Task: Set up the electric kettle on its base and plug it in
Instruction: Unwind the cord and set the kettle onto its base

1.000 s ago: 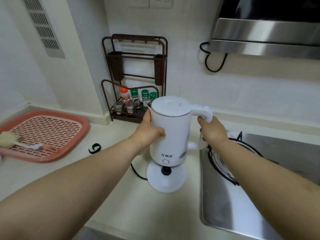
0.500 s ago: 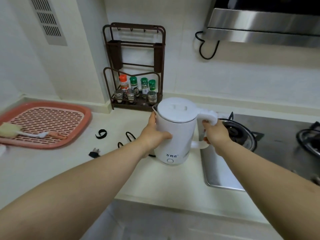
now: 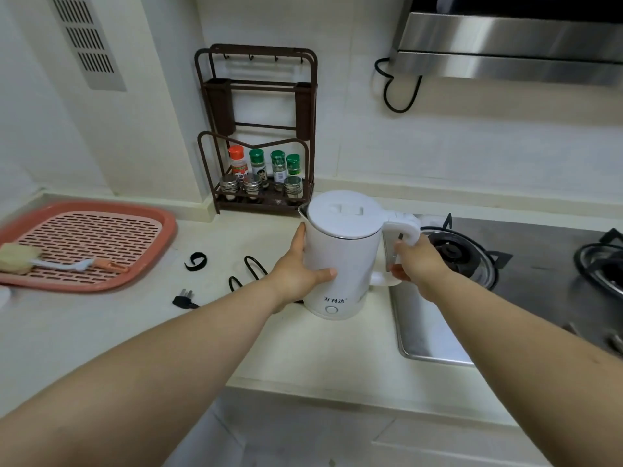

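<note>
Since a moment ago, the white plastic electric kettle [image 3: 340,254] sits lower, hiding its base. My left hand [image 3: 296,269] clasps its body, my right hand [image 3: 416,264] wraps its handle. I should press straight down gently until it sits flat.

- Both bare forearms reach forward from the near edge, converging toward centre.
- Left hand [image 3: 296,267] cupped, thumb forward, fingers wrapped out of sight.
- Right hand [image 3: 416,264] curled in a grip.
</note>
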### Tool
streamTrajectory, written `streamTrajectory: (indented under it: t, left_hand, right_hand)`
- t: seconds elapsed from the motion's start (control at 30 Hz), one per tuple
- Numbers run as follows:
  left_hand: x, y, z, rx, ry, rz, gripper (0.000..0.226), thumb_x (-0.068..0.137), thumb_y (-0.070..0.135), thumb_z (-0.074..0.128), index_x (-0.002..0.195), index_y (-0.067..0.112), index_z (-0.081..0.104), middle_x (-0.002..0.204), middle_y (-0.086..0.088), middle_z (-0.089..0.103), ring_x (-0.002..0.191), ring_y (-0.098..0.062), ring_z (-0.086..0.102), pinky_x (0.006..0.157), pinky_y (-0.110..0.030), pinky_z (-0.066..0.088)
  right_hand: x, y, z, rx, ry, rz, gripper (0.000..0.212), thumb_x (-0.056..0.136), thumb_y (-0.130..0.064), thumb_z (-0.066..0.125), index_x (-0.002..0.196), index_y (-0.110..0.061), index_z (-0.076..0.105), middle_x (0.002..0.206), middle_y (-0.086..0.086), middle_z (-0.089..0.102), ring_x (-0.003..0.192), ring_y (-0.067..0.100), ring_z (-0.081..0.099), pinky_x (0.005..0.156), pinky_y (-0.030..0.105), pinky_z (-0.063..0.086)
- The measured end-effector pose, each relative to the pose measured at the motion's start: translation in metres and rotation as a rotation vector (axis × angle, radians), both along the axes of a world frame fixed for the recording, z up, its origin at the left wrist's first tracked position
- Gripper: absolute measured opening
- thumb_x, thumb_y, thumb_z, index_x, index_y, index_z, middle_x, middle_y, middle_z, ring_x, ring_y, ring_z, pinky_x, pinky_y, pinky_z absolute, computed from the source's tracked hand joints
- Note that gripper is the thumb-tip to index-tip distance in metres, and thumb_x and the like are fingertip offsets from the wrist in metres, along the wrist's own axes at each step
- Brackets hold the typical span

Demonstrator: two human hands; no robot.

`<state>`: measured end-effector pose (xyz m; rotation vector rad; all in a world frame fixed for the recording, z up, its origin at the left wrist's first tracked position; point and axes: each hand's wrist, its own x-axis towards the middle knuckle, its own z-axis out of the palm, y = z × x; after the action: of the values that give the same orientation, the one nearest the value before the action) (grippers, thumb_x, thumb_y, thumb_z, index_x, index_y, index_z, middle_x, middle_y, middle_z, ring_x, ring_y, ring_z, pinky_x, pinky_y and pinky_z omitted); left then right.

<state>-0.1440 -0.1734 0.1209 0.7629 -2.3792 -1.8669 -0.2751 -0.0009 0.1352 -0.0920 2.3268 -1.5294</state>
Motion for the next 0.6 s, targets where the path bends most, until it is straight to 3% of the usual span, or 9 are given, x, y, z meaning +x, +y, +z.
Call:
streamTrajectory:
  t: [0.07,0.1,0.17,0.23,0.27,0.33,0.4,0.47,0.6]
  left_hand:
    - [-0.001,-0.002,-0.002,-0.027,-0.036,0.007,0.104,0.081,0.029,0.072,0.149,0.042,-0.005,0.152,0.003,0.035,0.132,-0.025,0.044,0.099,-0.030,0.036]
    - [-0.001,-0.002,-0.004,-0.035,-0.060,0.007,0.103,0.081,0.033,0.072,0.150,0.041,-0.004,0.152,0.001,0.035,0.133,-0.025,0.043,0.101,-0.031,0.037]
    - [-0.002,-0.003,-0.008,-0.042,-0.118,-0.002,0.101,0.080,0.041,0.070,0.150,0.039,-0.002,0.151,-0.003,0.037,0.133,-0.026,0.043,0.107,-0.036,0.039]
    - [-0.001,-0.001,-0.013,-0.040,-0.170,-0.008,0.102,0.078,0.048,0.069,0.150,0.039,-0.003,0.148,-0.004,0.042,0.131,-0.027,0.045,0.105,-0.043,0.044]
    - [-0.001,-0.001,-0.016,-0.041,-0.179,-0.004,0.103,0.077,0.050,0.069,0.150,0.039,-0.003,0.146,-0.004,0.044,0.129,-0.027,0.047,0.104,-0.045,0.045]
    - [-0.001,-0.001,-0.019,-0.035,-0.166,0.000,0.104,0.075,0.051,0.070,0.149,0.042,-0.002,0.142,-0.005,0.049,0.127,-0.027,0.050,0.104,-0.045,0.046]
    - [-0.004,-0.002,-0.022,-0.021,-0.137,0.000,0.103,0.075,0.050,0.072,0.149,0.044,0.000,0.138,-0.007,0.053,0.124,-0.028,0.053,0.104,-0.045,0.046]
    - [-0.010,-0.004,-0.024,-0.024,-0.123,0.007,0.102,0.075,0.049,0.072,0.149,0.044,0.002,0.138,-0.007,0.054,0.123,-0.028,0.054,0.105,-0.044,0.045]
    - [-0.028,-0.009,-0.025,-0.003,-0.112,0.010,0.103,0.076,0.047,0.072,0.150,0.041,0.000,0.141,-0.006,0.052,0.126,-0.027,0.053,0.108,-0.043,0.042]
  right_hand:
    - [0.003,0.003,-0.001,0.113,-0.035,-0.019,0.032,0.092,-0.021,0.048,0.123,-0.011,0.048,0.111,0.013,0.056,0.078,0.026,0.058,0.082,0.041,0.054]
    - [0.007,0.004,-0.002,0.216,-0.067,-0.003,0.022,0.091,-0.019,0.051,0.110,-0.008,0.053,0.112,0.016,0.057,0.082,0.027,0.056,0.082,0.039,0.053]
    - [0.017,0.006,-0.007,0.399,-0.172,0.097,0.008,0.088,-0.012,0.053,0.086,-0.005,0.056,0.098,0.020,0.059,0.074,0.027,0.055,0.071,0.034,0.051]
    - [0.024,0.003,-0.016,0.378,-0.205,0.169,0.021,0.085,-0.011,0.059,0.100,0.003,0.058,0.087,0.018,0.063,0.062,0.025,0.058,0.060,0.030,0.051]
    - [0.026,0.000,-0.020,0.317,-0.176,0.195,0.034,0.082,-0.011,0.064,0.112,0.002,0.055,0.090,0.017,0.063,0.065,0.024,0.059,0.060,0.030,0.051]
    - [0.026,-0.007,-0.024,0.199,-0.095,0.267,0.063,0.076,-0.012,0.072,0.132,-0.015,0.042,0.103,0.011,0.059,0.085,0.025,0.061,0.070,0.034,0.054]
    - [0.023,-0.013,-0.026,0.160,-0.048,0.332,0.083,0.070,-0.012,0.077,0.139,-0.026,0.032,0.105,0.002,0.056,0.104,0.026,0.058,0.089,0.040,0.052]
    - [0.016,-0.016,-0.030,0.155,-0.017,0.345,0.091,0.067,-0.011,0.080,0.140,-0.027,0.029,0.094,-0.010,0.052,0.106,0.025,0.055,0.097,0.042,0.049]
    - [-0.002,-0.020,-0.036,0.125,0.031,0.333,0.091,0.064,-0.010,0.082,0.138,-0.027,0.032,0.088,-0.017,0.048,0.098,0.022,0.055,0.093,0.041,0.051]
